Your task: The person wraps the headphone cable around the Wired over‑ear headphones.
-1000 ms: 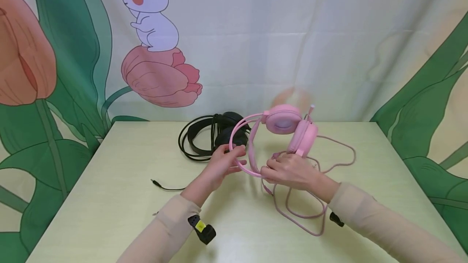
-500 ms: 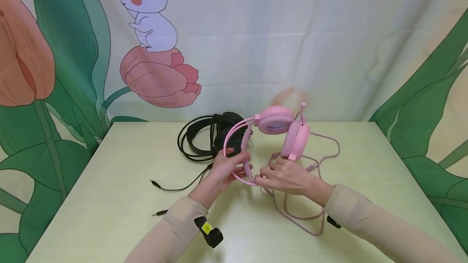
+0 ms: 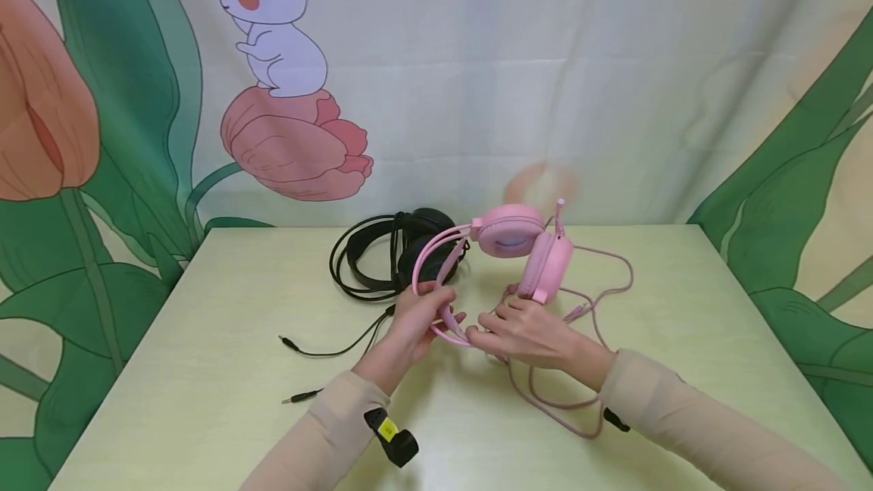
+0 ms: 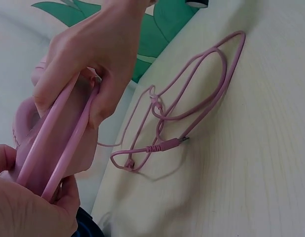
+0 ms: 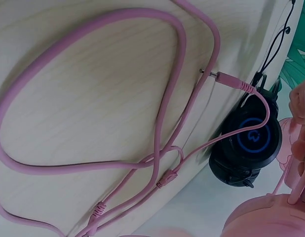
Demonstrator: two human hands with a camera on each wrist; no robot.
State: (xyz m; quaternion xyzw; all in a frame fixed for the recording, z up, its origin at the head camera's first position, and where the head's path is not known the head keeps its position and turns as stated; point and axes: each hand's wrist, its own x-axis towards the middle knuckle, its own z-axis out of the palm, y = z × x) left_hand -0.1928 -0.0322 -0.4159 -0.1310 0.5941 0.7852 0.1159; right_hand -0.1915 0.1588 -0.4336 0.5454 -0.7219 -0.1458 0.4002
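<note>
i see both hands meet on the band of the pink headset (image 3: 501,248), lifted just over the tabletop (image 3: 204,339) centre so its cups hang free at 12 o'clock. the left hand (image 3: 419,320) fingers curl round the thin double band; the right hand (image 3: 525,332) pinches it too. the band looks like smooth plastic, the cups round and padded. a rubbery pink cable (image 3: 552,400) loops at 5 o'clock. the black headset (image 3: 402,252) lies at 10 o'clock.

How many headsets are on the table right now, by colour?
Pink headset: 1, held at its band by the left hand and right hand.
Black headset: 1, lying behind it.
Total: 2.
</note>
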